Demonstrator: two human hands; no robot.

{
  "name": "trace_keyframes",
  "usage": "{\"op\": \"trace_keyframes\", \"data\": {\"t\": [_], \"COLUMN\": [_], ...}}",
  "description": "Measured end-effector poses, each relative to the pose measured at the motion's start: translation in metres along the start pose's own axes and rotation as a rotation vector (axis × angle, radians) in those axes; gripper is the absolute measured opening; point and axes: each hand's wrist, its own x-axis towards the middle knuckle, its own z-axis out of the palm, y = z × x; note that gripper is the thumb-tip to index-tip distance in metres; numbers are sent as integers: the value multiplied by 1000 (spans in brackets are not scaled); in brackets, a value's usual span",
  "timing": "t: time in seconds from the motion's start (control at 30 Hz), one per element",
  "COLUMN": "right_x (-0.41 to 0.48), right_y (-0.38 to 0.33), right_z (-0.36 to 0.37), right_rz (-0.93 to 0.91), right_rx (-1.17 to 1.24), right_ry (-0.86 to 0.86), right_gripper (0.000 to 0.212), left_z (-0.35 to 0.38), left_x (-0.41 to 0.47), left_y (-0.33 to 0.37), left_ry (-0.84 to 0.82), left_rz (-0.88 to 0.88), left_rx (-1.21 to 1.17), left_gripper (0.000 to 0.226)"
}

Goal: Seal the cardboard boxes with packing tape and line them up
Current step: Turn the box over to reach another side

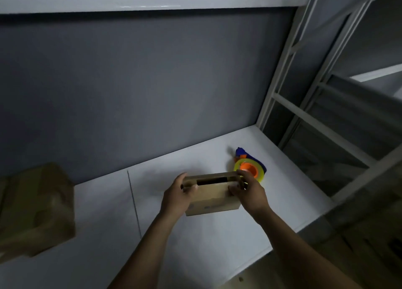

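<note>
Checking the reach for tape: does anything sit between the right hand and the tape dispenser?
Nothing visible does. The tape dispenser lies on the white shelf just behind the right hand, which grips the small box together with the left hand.

1. My left hand (179, 194) and right hand (248, 191) grip the two ends of a small cardboard box (212, 196) on the white shelf (195, 245).
2. Its top flaps are not fully closed; a dark gap shows.
3. Just behind the box's right end lies the tape dispenser (250, 166).
4. Well left of the box sits a larger, blurred cardboard box (34, 208).
</note>
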Motion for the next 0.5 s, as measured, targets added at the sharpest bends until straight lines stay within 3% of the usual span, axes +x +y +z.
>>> {"op": "trace_keyframes", "data": {"t": [0.33, 0.5], "right_x": [105, 146], "right_y": [21, 42], "right_z": [-2, -5], "right_rz": [9, -116], "right_rx": [-22, -106], "right_ry": [-236, -368], "right_gripper": [55, 53], "left_z": [38, 65], "left_x": [72, 76], "left_y": [6, 10], "left_ry": [82, 172], "left_rz": [-137, -194], "left_rx": [39, -19], "left_gripper": [49, 56]}}
